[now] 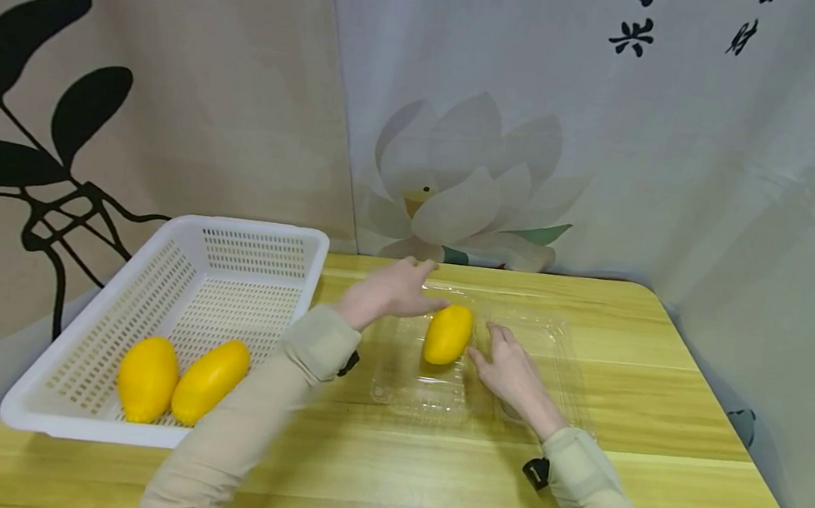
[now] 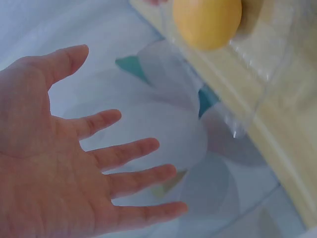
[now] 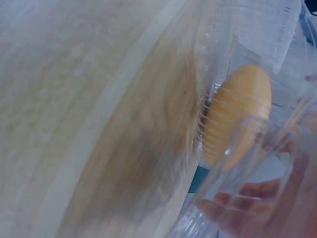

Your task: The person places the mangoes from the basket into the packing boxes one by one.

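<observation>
A yellow mango lies in the left half of an unfolded clear plastic clamshell box on the table. My left hand is at the far left side of the mango, thumb towards it. The left wrist view shows that palm bare, its fingers spread and nothing held. On the mango's right my right hand reaches over the box's middle, its extended fingers close to the fruit. Whether they touch it I cannot tell. Clear plastic partly covers the right fingers in the right wrist view.
A white perforated plastic basket stands on the left of the wooden table. Two more mangoes, one on the left and one on the right, lie at its near end. Printed cloth hangs behind the table.
</observation>
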`<state>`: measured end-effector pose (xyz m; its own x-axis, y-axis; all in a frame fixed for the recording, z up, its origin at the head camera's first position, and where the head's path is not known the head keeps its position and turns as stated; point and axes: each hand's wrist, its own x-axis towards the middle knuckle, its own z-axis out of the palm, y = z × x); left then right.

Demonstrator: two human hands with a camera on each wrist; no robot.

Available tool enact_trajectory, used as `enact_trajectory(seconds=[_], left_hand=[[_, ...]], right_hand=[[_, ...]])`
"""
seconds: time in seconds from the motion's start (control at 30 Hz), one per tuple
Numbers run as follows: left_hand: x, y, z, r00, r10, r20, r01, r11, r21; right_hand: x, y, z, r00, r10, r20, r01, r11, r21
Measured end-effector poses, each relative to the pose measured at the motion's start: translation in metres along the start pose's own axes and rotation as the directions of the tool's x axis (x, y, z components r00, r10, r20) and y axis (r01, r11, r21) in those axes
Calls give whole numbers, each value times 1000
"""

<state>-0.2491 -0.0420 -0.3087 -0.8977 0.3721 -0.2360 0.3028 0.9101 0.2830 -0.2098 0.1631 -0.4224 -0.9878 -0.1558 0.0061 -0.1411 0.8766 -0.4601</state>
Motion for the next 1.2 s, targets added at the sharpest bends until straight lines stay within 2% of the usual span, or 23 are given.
enact_trajectory(seconds=[0.17, 0.3, 0.47, 0.6, 0.87, 1.03, 1.13, 1.2], left_hand=[[-20, -18, -16, 998, -27, -50, 28, 1000, 13], [-35, -39, -26, 996, -63, -58, 63, 998, 10], [-52, -67, -31, 993, -86, -77, 89, 995, 37], [-63, -87, -32, 990, -122, -65, 125, 991, 51], [-80, -116, -29, 985, -174, 11, 173, 982, 76], [-88, -130, -22, 965, -237, 109, 226, 969, 102], [-92, -139, -19, 953, -249, 172, 236, 967, 96], [-95, -145, -16, 945, -244, 216, 237, 970, 58]], right_hand=[[0, 0, 0, 1000, 1, 0, -1, 1000, 0], [-1, -1, 0, 1000, 8, 6, -8, 1000, 8], [0, 0, 1, 1000, 2, 4, -2, 1000, 0], [-1, 0, 1, 1000, 3, 6, -3, 1000, 2], [0, -1, 0, 1000, 6, 8, -6, 1000, 5], [0, 0, 0, 1000, 5, 4, -5, 1000, 4], [0, 0, 0, 1000, 8, 4, -8, 1000, 3], [0, 0, 1, 1000, 8, 7, -8, 1000, 4]])
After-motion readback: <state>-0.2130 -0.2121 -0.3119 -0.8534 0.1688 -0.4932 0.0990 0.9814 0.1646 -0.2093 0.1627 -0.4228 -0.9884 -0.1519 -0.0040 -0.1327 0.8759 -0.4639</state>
